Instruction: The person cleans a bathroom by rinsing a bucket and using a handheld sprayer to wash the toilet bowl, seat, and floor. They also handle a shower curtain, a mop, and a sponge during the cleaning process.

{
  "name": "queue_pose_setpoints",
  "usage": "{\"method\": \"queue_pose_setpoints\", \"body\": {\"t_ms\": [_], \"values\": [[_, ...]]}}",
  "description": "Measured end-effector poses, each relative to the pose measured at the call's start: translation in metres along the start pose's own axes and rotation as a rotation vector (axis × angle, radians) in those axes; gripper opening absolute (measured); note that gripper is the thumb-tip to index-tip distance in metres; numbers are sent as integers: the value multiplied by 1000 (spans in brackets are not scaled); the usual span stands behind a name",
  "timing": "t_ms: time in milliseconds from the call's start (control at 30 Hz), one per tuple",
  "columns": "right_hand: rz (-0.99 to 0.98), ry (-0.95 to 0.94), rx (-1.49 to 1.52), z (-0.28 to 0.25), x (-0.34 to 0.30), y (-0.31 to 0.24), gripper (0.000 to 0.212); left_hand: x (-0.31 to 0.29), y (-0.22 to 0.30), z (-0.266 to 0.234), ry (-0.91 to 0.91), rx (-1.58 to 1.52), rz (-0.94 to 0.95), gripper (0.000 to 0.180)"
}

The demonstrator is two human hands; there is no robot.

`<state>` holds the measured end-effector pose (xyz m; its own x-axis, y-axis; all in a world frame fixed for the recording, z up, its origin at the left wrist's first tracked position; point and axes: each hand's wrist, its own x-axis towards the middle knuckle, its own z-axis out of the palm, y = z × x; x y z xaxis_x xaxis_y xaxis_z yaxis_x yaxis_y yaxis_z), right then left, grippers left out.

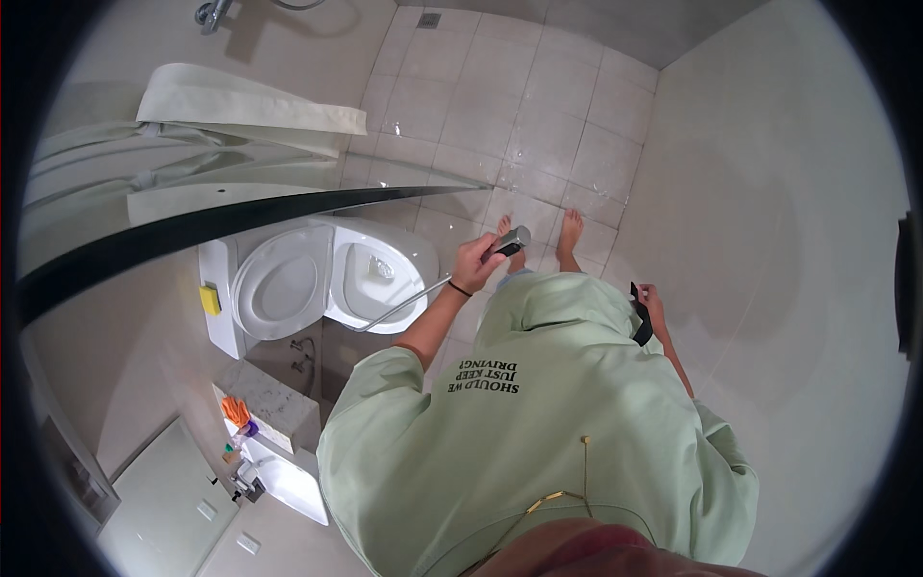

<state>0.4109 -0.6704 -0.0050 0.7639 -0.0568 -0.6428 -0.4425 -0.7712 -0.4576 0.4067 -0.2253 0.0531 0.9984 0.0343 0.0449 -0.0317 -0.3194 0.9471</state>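
My left hand [475,263] is wrapped round a hand-held sprayer [519,238] with a silver head and a black part. Its thin hose [404,306] runs down to the left, across the front of the white toilet [420,252]. The toilet's lid [279,282] is raised and water shows in the bowl. Over on the right, beside my green top, my right hand [654,303] has its fingers closed on a black strap-like thing [642,329]; its exact kind is hard to make out. My bare feet [572,229] stand on the tiles beyond the sprayer.
A glass partition [240,199] with a dark edge stands left, past the toilet. Wet floor tiles [490,77] reach a floor drain [429,19]. A yellow sponge [211,301] sits on the tank. Orange gloves [236,412] lie by the washbasin [293,486]. A wall [769,221] bounds the right.
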Motion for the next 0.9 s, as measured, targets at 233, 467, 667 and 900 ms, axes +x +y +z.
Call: {"method": "queue_pose_setpoints", "body": {"t_ms": [233, 467, 667, 900], "values": [[-2, 2, 40, 0, -4, -5, 47, -5, 7, 5, -15, 90, -42, 31], [-30, 27, 62, 7, -2, 0, 47, -5, 8, 3, 45, 127, -40, 30], [-36, 17, 63, 9, 2, 0, 47, -7, 9, -8, -95, 95, -47, 33], [-18, -64, 85, 8, 4, -19, 48, -16, 19, -16, -171, -14, -298, 41]]}}
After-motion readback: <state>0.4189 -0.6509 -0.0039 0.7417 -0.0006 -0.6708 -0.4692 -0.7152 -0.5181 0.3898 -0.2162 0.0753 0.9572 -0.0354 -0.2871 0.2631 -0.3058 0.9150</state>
